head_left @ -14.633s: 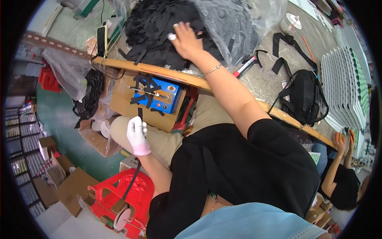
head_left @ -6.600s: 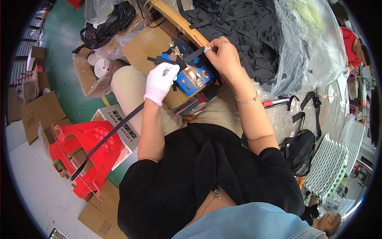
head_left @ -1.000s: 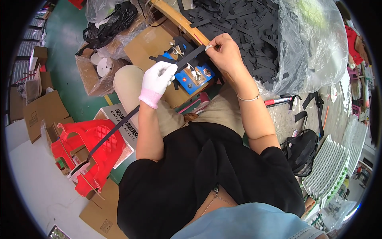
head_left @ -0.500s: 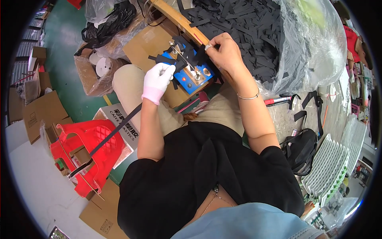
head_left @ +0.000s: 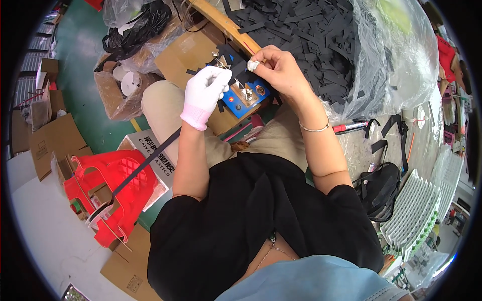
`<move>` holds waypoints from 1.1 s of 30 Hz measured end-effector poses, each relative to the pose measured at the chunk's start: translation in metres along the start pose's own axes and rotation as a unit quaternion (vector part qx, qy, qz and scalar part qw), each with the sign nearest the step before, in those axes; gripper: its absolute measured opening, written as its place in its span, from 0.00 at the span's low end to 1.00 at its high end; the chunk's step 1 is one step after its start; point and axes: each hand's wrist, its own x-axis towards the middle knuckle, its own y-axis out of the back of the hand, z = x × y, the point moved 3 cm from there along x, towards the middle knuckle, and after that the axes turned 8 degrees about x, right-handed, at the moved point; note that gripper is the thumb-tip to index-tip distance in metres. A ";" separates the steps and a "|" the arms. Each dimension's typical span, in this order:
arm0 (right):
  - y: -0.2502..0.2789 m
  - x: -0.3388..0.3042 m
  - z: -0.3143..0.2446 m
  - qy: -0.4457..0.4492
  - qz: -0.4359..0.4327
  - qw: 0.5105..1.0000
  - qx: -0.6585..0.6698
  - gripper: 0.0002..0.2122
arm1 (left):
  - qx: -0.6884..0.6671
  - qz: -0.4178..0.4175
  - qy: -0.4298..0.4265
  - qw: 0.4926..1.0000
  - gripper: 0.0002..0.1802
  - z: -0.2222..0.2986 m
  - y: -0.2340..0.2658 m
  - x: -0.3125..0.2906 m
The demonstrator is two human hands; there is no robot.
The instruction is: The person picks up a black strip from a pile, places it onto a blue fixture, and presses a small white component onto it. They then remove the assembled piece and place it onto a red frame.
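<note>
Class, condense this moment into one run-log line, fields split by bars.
Left hand, gloved: pinching black strap | Right hand: near blue device, grip unclear | Nearby: heap of black strips

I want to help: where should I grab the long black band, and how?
Pinch the black band midway between the white spool and left forearm, coming from the person's left. It runs straight and uncovered there, and its flat, thin shape should suit finger and thumb.

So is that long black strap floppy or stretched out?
Stretched out: the long black strap runs in one nearly straight line from the white reel past the red stool toward the gloved left hand.
</note>
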 end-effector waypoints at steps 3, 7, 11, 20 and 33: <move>0.002 0.000 0.000 0.007 0.013 1.000 -0.020 0.08 | 0.016 -0.010 0.003 1.000 0.08 -0.006 -0.001 0.002; 0.012 0.002 0.003 0.039 0.074 0.987 -0.140 0.07 | 0.035 -0.013 0.006 0.999 0.09 -0.014 0.006 -0.003; 0.016 0.006 0.007 0.016 0.118 0.960 -0.252 0.08 | 0.076 -0.012 0.037 0.996 0.10 -0.030 0.020 -0.004; 0.011 0.008 0.006 0.026 0.127 0.944 -0.303 0.07 | 0.113 0.015 0.045 0.992 0.10 -0.045 0.018 0.002; 0.001 -0.001 -0.006 0.021 0.032 0.999 -0.032 0.10 | 0.025 0.020 -0.009 0.999 0.09 -0.001 0.012 -0.007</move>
